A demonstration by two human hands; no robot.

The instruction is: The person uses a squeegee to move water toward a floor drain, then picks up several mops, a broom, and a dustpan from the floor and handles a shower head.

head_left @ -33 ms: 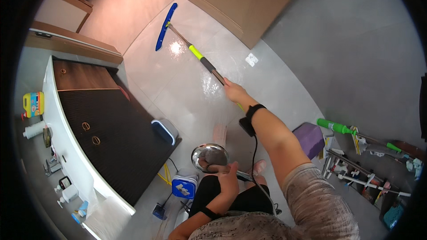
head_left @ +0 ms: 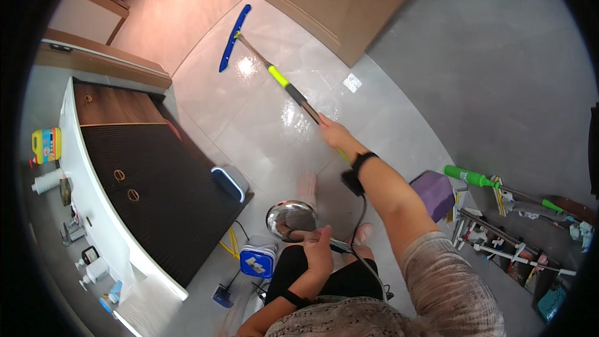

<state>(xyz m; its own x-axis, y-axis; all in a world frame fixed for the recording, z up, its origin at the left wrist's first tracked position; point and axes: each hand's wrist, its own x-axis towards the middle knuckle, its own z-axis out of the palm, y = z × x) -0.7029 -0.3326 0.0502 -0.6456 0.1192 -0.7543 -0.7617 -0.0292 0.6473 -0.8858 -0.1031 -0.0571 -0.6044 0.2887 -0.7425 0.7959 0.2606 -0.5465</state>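
My right hand (head_left: 336,133), arm stretched forward, is closed around the pole of a floor squeegee (head_left: 295,92). Its blue blade (head_left: 234,39) rests on wet grey floor tiles near the doorway; the pole has lime-green and black sections. Close to my body, my left hand (head_left: 319,253) is wrapped round the handle of a round chrome shower head (head_left: 292,220). A grey hose (head_left: 373,267) trails from its handle past my lap. The shower head's shiny side faces up, and I cannot tell whether water is flowing.
A dark-fronted vanity (head_left: 150,181) with bottles on its white top lines the left. Below it stand a grey bin (head_left: 231,183) and a blue-lidded tub (head_left: 257,262). An open wooden door (head_left: 337,6) is ahead. At right are a purple container (head_left: 433,196) and a cluttered rack (head_left: 511,246).
My right hand and the squeegee have shifted slightly to the right. The shower head in my left hand has moved a touch to the left.
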